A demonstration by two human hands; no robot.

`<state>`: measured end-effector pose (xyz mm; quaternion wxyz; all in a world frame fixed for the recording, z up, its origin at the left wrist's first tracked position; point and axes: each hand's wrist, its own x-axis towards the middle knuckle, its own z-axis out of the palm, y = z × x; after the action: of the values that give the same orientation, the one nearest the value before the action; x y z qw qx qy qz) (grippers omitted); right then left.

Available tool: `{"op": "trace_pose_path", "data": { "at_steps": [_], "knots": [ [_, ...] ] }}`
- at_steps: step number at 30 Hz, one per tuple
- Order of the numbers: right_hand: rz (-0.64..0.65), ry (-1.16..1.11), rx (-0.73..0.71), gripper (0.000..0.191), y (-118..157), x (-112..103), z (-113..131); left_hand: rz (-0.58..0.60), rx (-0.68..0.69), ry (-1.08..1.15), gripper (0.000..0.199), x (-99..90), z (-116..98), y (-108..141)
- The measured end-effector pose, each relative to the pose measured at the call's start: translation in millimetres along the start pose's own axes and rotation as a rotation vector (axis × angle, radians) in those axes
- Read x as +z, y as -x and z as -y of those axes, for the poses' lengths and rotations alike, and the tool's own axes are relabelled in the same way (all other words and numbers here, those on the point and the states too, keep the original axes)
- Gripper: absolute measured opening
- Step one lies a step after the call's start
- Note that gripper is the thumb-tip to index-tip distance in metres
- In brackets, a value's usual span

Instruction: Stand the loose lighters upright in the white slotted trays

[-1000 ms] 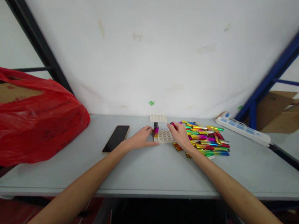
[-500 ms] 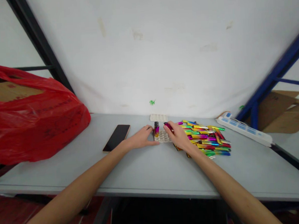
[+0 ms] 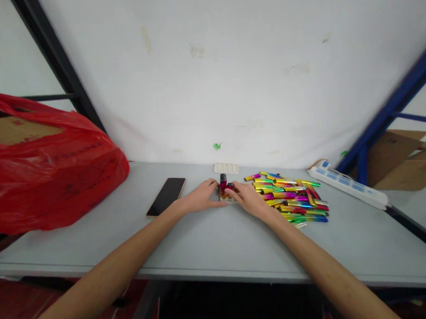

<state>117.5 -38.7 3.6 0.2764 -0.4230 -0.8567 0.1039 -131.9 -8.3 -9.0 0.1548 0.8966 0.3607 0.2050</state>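
A small white tray with round pockets (image 3: 230, 200) lies on the table, largely covered by my right hand. A shiny lighter (image 3: 223, 182), dark-topped with a purple-red body, stands upright at its left end. My left hand (image 3: 200, 197) is beside the tray's left side, fingers spread, with the thumb at the front edge. My right hand (image 3: 249, 199) pinches a second lighter (image 3: 230, 186) over the tray, just right of the standing one. Its lower part is hidden by the fingers. To the right lies a pile of multicoloured metallic lighters (image 3: 293, 195).
Behind the tray, near the wall, is another white pocketed piece (image 3: 226, 168). A black phone (image 3: 167, 196) lies left of my left hand. A red plastic bag (image 3: 56, 172) fills the far left. At the right is a white power strip (image 3: 350, 185); cardboard boxes (image 3: 395, 162) are beyond it.
My right hand has moved left with its lighter, bringing it close beside the standing lighter. My left hand has stayed where it was.
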Motion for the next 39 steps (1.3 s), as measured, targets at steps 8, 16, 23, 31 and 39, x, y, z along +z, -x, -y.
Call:
{"op": "trace_pose_path", "data": {
  "at_steps": [8, 16, 23, 31, 39],
  "knots": [
    [0.064, 0.413, -0.037, 0.034, -7.0, -0.1, 11.5, 0.006, -0.002, -0.004, 0.069, 0.5, 0.4, -1.6],
    [-0.03, 0.439, 0.09, 0.033, 2.3, -37.8, -37.8, 0.016, -0.052, 0.007, 0.076, -2.7, -4.1, -1.7],
    [0.125, 0.463, 0.339, 0.032, 22.7, -77.7, -94.8, 0.03, -0.058, -0.008, 0.077, -4.9, -6.2, -1.1],
    [0.131, 0.474, 0.358, 0.037, 18.3, -73.8, -109.1, 0.009, -0.048, 0.009, 0.076, -5.2, -6.0, -1.2],
    [0.136, 0.462, 0.412, 0.034, 15.3, -73.6, -122.3, 0.027, -0.056, -0.018, 0.079, -4.5, -5.6, -1.7]
  ]
}}
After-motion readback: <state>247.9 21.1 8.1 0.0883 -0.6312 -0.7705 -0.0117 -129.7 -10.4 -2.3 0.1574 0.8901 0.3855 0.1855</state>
